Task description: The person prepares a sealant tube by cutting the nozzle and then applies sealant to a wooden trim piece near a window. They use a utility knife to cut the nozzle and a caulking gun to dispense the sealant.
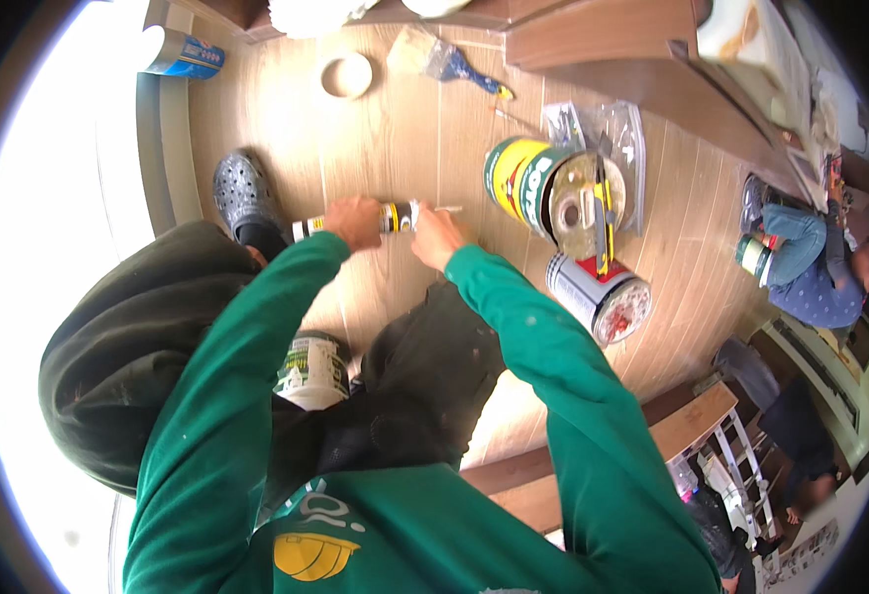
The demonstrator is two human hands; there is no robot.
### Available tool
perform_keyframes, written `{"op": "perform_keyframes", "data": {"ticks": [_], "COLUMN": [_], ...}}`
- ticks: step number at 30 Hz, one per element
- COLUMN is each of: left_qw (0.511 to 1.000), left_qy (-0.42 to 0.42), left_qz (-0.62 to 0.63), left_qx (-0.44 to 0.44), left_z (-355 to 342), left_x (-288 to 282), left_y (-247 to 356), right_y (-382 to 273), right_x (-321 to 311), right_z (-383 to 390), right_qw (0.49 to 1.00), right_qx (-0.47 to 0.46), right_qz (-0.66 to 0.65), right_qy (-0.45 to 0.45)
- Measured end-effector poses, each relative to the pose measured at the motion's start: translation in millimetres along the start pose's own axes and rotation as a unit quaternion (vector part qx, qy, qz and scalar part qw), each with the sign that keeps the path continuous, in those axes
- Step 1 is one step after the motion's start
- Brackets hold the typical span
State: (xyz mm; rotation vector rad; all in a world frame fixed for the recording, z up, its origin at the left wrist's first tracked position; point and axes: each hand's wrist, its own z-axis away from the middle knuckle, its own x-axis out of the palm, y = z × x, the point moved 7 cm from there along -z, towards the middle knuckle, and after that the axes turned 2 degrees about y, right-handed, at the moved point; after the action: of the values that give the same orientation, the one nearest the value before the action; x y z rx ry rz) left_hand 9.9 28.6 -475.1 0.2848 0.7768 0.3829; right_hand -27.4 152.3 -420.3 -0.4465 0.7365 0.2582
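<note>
My left hand [355,224] is wrapped round the middle of a sealant cartridge [390,219], a slim tube in white, black and yellow held level just above the floor. At its other end my right hand [437,236] is closed on the white tip, and a thin pale nozzle [451,209] pokes out past the fingers. To the right of my hands stands a large green and yellow tin [521,183]. A yellow and black utility knife [604,218] lies across its top, beside a roll of clear tape [573,208].
A grey tin [578,287] with a crusted top stands nearer me. A masking tape roll [346,75], a paintbrush [454,67] and a plastic bag [629,148] lie farther off. A white tub [312,371] is between my legs. Another person [816,262] crouches at the right.
</note>
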Motion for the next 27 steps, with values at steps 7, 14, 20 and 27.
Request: {"op": "perform_keyframes", "data": {"ticks": [7, 14, 20, 27], "left_qw": [0.996, 0.996, 0.998, 0.999], "left_qy": [-0.073, -0.043, -0.026, -0.014], "left_qz": [-0.006, 0.006, 0.009, -0.004], "left_qx": [-0.054, -0.073, -0.055, -0.046], "left_z": [-2.9, 1.4, 3.2, -0.8], "left_x": [-5.7, -3.0, -3.3, -1.7], "left_y": [1.3, 1.9, 4.8, 1.4], "right_y": [52.0, 41.3, 22.2, 6.6], "right_x": [19.9, 42.8, 25.6, 9.4], "right_z": [61.0, 28.1, 26.7, 26.1], "right_qw": [0.92, 0.929, 0.948, 0.969], "right_qx": [0.142, 0.134, 0.122, 0.129], "right_qz": [-0.343, -0.321, -0.275, -0.196], "right_qy": [0.123, 0.124, 0.1, 0.079]}}
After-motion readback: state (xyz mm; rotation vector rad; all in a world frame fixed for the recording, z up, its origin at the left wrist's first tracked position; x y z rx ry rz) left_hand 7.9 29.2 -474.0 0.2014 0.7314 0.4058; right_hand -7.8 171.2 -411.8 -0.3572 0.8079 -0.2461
